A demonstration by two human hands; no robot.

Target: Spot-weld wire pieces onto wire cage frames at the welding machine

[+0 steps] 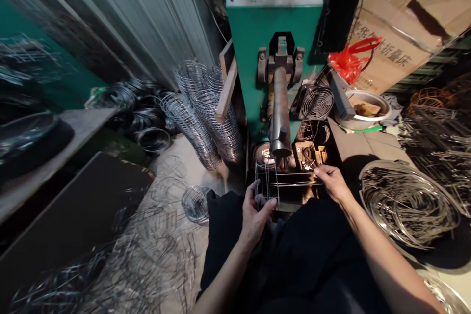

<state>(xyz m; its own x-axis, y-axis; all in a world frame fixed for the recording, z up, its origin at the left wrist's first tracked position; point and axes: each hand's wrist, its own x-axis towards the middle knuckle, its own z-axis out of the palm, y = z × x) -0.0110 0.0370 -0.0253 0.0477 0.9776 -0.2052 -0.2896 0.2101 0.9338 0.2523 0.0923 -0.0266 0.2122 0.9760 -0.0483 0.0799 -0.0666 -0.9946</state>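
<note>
In front of the green machine, my left hand [254, 218] is closed around the lower part of a small wire rack [277, 187], thumb on its near side. My right hand [333, 182] pinches the right end of a thin metal wire piece [298, 184] between thumb and fingers. That piece runs sideways from the rack; whether it is joined to it I cannot tell. Just above the rack is the blunt end of the machine's thick metal arm [281, 122].
Stacked wire rings [198, 113] stand left of the green machine [245, 34]. Loose wires [154, 250] litter the floor. At right are a round tray of bent wires [408, 201], a white bowl [382, 108] and a small fan [316, 103]. A yellow basket [320, 154] sits below the arm.
</note>
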